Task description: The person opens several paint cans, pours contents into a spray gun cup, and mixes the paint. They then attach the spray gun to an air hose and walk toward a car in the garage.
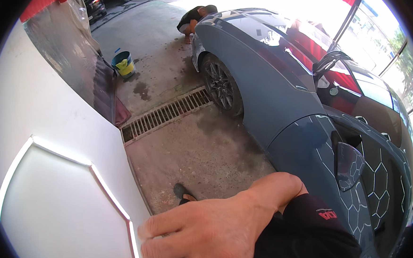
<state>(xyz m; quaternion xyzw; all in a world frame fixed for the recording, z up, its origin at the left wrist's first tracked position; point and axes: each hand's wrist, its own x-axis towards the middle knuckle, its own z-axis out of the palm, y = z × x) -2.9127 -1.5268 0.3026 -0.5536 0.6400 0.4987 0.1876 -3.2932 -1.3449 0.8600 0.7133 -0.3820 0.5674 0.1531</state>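
My right hand [201, 235] is large and close in the lower middle, back uppermost. Its arm comes in from the lower right in a black sleeve [307, 236]. The fingers point left and curl over loosely, with a small gap between two of them. Their tips and anything under them are hidden. On the left, a white panel [73, 194] with a glowing light strip along its edge is nearest to the fingers. To the right stands a dark blue-grey car [275, 96], its side mirror [350, 165] beyond my sleeve. My left hand does not show.
A slotted drain grate [168, 115] crosses the concrete floor by the car's wheel [222, 84]. Beyond it is a dark bucket with yellow [125, 65]. A person [194, 22] crouches at the car's far end. Clear plastic sheeting [61, 38] hangs at the left. A shod foot [182, 192] shows below.
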